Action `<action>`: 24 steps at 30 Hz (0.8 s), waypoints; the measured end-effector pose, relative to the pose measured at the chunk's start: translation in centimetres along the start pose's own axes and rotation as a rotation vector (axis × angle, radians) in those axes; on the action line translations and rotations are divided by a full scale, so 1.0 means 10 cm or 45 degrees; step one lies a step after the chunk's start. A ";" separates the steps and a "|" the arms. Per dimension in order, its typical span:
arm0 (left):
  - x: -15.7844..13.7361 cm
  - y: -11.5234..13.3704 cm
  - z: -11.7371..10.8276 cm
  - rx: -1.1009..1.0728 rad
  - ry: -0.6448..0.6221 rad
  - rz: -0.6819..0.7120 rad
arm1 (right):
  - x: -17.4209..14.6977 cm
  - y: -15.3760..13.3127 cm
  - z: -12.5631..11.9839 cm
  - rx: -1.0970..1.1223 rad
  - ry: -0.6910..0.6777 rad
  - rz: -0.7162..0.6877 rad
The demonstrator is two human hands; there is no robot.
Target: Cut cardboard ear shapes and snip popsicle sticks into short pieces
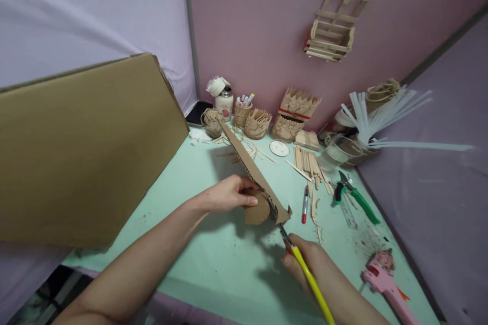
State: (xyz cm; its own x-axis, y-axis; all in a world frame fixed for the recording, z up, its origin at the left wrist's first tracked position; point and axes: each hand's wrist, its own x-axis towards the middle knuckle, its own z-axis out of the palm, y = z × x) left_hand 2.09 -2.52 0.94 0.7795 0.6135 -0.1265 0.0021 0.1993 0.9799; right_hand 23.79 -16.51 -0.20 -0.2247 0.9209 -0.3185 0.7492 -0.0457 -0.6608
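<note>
My left hand [231, 194] pinches a piece of brown cardboard [256, 168] above the middle of the table. A long strip of it slants up and away to the left, and a rounded part [258, 212] sits under my thumb. In my right hand [313, 259] is a pair of yellow-handled shears [311, 284]. Their dark blades meet the cardboard at its near end, between the strip and the rounded part; how far the blades are apart is hidden.
A large cardboard sheet [87, 157] stands at left. Right of my hands lie a red-tipped marker [305, 204], green-handled pruners [360, 200] and a pink glue gun [387, 284]. Wooden sticks [307, 162], a twine ball [213, 123] and a plastic cup [339, 151] lie farther back.
</note>
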 end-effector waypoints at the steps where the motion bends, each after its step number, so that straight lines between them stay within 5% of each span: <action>1: 0.01 -0.02 0.00 -0.009 -0.002 0.006 | 0.00 -0.01 -0.01 -0.031 -0.021 0.006; 8: 0.02 -0.05 0.00 -0.033 0.020 0.008 | 0.04 0.07 0.09 -0.244 0.086 0.019; 24: -0.01 0.06 -0.07 -0.002 0.006 -0.016 | -0.04 -0.08 0.00 0.424 -0.117 0.015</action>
State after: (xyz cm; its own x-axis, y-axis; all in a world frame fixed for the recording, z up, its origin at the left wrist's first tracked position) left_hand 1.63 -1.94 1.48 0.7766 0.6143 -0.1397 0.0108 0.2086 0.9779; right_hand 23.28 -16.86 0.47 -0.2839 0.8814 -0.3776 0.5110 -0.1941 -0.8374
